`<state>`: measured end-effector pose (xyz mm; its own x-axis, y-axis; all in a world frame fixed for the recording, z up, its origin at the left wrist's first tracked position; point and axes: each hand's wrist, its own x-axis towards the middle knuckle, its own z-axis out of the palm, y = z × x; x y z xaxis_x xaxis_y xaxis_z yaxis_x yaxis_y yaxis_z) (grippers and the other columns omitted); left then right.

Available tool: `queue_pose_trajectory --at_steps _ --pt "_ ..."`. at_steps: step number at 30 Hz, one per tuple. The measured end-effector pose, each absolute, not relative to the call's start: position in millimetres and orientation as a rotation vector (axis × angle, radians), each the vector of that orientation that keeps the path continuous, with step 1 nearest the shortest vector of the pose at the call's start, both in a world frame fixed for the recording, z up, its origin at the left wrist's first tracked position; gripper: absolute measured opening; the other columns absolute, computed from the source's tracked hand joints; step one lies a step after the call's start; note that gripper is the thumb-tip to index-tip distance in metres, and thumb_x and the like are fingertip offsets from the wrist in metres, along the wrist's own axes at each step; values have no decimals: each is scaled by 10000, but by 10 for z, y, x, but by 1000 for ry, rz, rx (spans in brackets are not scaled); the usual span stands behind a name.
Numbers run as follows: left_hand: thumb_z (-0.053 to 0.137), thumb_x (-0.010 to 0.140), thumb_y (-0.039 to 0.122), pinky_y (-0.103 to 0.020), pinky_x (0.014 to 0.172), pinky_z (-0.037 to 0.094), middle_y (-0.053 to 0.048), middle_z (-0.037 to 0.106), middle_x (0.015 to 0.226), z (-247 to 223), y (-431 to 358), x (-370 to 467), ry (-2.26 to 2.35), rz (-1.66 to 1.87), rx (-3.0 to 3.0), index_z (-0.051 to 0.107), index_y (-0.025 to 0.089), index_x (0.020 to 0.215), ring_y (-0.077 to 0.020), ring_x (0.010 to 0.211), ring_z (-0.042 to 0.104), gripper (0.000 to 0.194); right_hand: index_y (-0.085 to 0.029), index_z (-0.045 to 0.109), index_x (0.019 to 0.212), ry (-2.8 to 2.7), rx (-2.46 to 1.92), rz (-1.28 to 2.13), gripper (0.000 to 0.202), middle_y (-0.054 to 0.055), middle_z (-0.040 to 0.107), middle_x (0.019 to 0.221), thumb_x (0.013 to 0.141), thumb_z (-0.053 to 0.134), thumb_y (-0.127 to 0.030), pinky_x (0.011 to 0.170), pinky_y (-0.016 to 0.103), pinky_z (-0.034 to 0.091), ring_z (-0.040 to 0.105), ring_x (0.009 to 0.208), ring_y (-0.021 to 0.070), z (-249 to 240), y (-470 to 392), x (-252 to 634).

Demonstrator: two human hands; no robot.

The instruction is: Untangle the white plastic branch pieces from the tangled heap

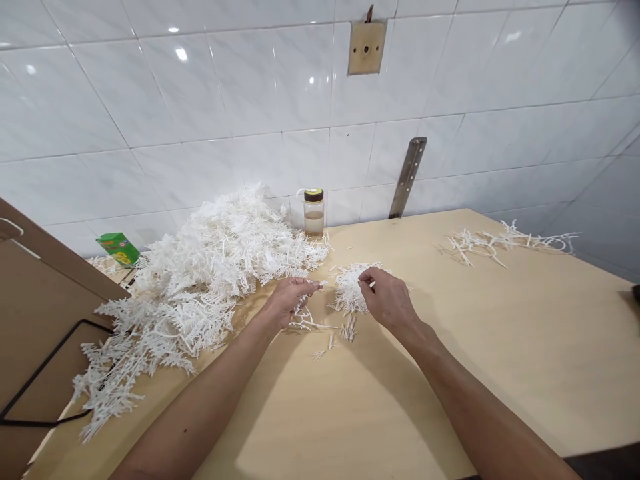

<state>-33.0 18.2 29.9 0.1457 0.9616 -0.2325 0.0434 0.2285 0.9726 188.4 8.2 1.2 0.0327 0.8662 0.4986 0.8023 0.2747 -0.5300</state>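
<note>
My left hand (293, 298) is closed on a white branched piece (307, 321), whose thin twigs stick out below and beside the fingers. To its right, my right hand (385, 295) has its fingers pinched together over the edge of a small heap of white sticks (349, 287); whatever lies between its fingertips is too small to make out. A little bundle of short white sticks (349, 329) lies in front of that heap. Left of my hands spreads a large pile of white branched pieces (215, 257).
Behind the pile stand a bottle with a dark lid (314, 213) and a green box (119, 249). Bare white branches (500, 244) lie at the back right of the wooden table (525, 347). A cardboard box (40, 307) is at the left edge, and a metal strip (408, 177) leans on the wall.
</note>
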Motion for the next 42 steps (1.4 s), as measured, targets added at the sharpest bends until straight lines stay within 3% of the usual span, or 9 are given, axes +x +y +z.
queue_pose_trajectory --at_steps 5,10,13,18,30,35,42 --pt "831 518 294 -214 487 265 -10 580 689 263 226 -318 1183 909 917 662 123 707 -66 542 432 306 -188 680 950 -1832 -1414 162 285 77 729 996 822 434 -120 752 337 488 656 738 181 5 49 1816" --pt "820 543 291 -230 447 207 16 504 580 259 171 -265 1100 856 901 633 130 655 -51 465 334 271 -198 670 1085 -1761 -1254 423 283 73 735 1011 847 583 -325 660 312 527 645 652 160 49 -74 1567" --pt "816 534 284 -232 441 155 43 439 546 245 152 -242 1078 832 888 594 135 615 -39 442 293 279 -202 692 1016 -1754 -1191 492 242 58 739 949 853 601 -358 645 293 523 649 665 157 23 -90 1487" --pt "803 518 273 -243 442 126 41 461 556 253 145 -227 1067 817 874 590 130 604 -30 429 277 270 -206 686 859 -1714 -1194 501 172 35 719 793 860 593 -350 612 277 502 631 652 159 -2 -77 1499" --pt "808 521 273 -238 440 129 55 414 537 310 135 -238 1077 814 939 532 147 579 -26 421 268 309 -196 598 831 -1781 -1171 446 129 24 649 740 887 518 -280 590 257 475 595 653 147 58 -126 1511" --pt "786 524 259 -231 434 109 56 387 516 287 146 -235 1066 802 930 504 150 550 -28 424 256 303 -196 656 921 -1758 -1123 565 156 36 706 827 893 555 -312 615 259 496 638 705 155 65 -126 1496" --pt "781 530 261 -236 435 103 58 383 484 320 125 -240 1092 780 923 533 147 564 -35 421 251 275 -202 700 860 -1793 -1160 426 140 25 714 769 877 578 -268 639 274 486 627 664 154 40 -96 1508"
